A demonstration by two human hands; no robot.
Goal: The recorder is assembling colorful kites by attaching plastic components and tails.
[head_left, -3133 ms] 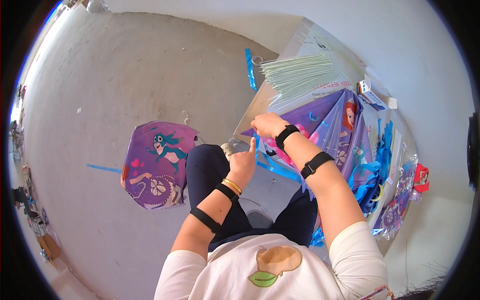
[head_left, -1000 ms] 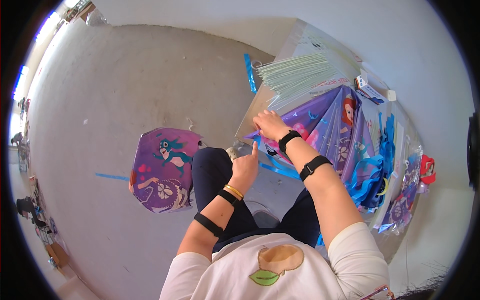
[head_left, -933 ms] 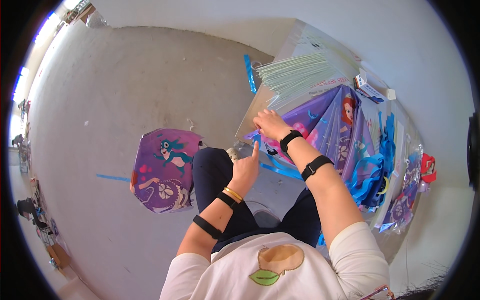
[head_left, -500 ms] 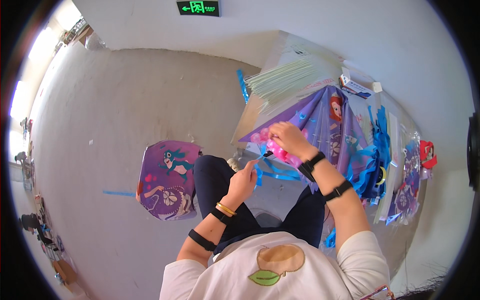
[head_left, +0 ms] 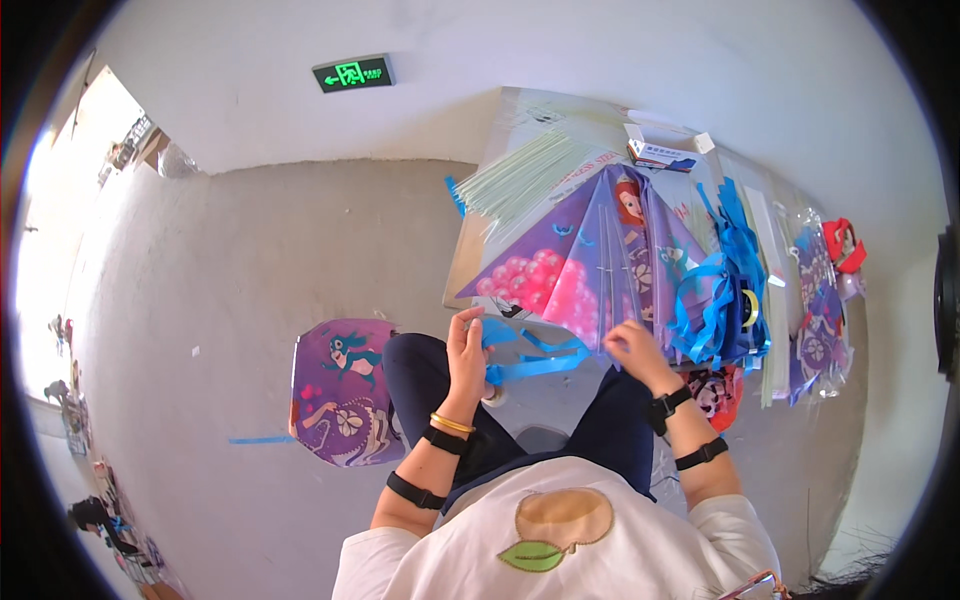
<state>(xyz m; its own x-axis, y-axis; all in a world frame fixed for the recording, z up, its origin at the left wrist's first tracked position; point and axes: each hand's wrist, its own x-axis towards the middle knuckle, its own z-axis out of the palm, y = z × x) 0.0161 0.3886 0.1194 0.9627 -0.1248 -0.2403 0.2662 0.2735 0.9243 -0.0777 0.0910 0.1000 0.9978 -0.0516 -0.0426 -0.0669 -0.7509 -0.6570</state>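
Observation:
My left hand (head_left: 466, 352) is closed on a bright blue ribbon (head_left: 542, 368), which loops out to the right above my lap. Just past it lies a purple kite (head_left: 575, 235) printed with pink balls and a red-haired cartoon figure, with thin rods along its folds. My right hand (head_left: 640, 354) is at the kite's near edge with its fingers curled together. Whatever those fingers pinch, if anything, is too small to make out.
Pale thin rods (head_left: 525, 178) lie in a bundle on the board behind the kite. A small open carton (head_left: 665, 157) stands beyond. To the right hang more blue streamers (head_left: 735, 265) with a tape roll (head_left: 750, 308). A purple printed piece (head_left: 345, 395) lies on the floor at left.
My right hand has come off the pink-ball part of the kite and moved down to the right. My left hand has shifted slightly left and up, still with the blue ribbon. The view has tilted.

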